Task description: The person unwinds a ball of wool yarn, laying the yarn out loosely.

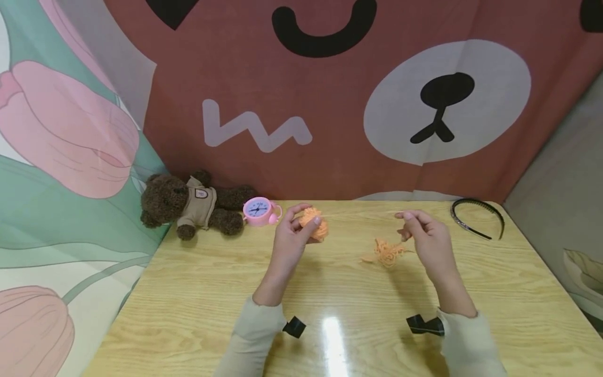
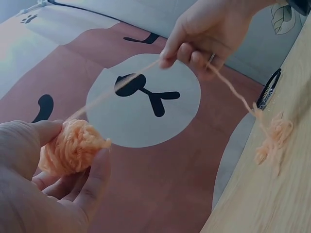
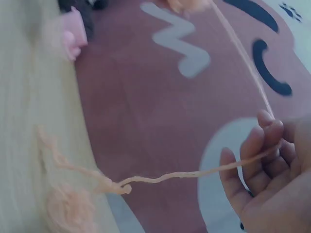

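An orange ball of yarn [image 1: 320,228] is held in my left hand [image 1: 290,236], between thumb and fingers, above the table. From it a taut strand [image 2: 111,92] runs across to my right hand [image 1: 431,245], which pinches the yarn between thumb and forefinger. Below the right hand the strand hangs down to a loose tangle of the same yarn [image 1: 389,253] lying on the table. The right wrist view shows the other right fingers loosely bent, with the strand [image 3: 182,174] passing by them.
On the wooden table [image 1: 216,303], a brown teddy bear [image 1: 198,204] lies at the back left beside a pink alarm clock [image 1: 258,211]. A black headband [image 1: 477,218] lies at the back right. Behind the table hangs a printed cloth [image 1: 264,173].
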A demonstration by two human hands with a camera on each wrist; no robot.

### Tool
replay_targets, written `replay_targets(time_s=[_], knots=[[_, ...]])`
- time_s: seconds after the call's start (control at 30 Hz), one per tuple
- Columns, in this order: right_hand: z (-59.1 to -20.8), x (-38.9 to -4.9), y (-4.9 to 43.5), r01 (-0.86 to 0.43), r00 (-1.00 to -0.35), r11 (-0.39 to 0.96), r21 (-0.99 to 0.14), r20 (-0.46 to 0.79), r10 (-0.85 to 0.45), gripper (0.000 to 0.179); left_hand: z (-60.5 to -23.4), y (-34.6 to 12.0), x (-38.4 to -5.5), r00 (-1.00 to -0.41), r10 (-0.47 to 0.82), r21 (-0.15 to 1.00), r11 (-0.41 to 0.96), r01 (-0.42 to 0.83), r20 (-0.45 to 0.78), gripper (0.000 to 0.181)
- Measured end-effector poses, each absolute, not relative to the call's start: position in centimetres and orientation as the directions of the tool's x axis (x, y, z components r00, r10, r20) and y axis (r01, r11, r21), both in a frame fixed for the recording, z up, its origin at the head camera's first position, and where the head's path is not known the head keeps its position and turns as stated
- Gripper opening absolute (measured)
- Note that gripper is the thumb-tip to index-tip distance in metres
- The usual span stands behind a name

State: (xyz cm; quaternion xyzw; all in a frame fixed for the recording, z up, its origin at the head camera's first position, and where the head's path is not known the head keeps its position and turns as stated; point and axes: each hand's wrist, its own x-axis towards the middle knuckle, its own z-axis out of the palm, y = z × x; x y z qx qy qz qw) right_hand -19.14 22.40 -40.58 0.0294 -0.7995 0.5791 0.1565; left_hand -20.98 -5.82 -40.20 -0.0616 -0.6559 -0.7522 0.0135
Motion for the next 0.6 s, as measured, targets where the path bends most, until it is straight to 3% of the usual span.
replay_targets(time_s=[0.33,0.6], knots=[[-40.1,-19.6,25.6,-0.247,-0.880,-0.116,-0.962,0.172,0.444,0.028,-40.3,-5.9,-21.2,-0.990,0.064,0.986,-0.117,0.118,0.126,0.035],[-40.4,-19.8,28.5,-0.277,-0.844,-0.348,-0.896,0.054,0.533,0.023,-40.4,-6.1,-21.6,-0.991,-0.011,0.983,-0.129,0.132,0.132,0.035]])
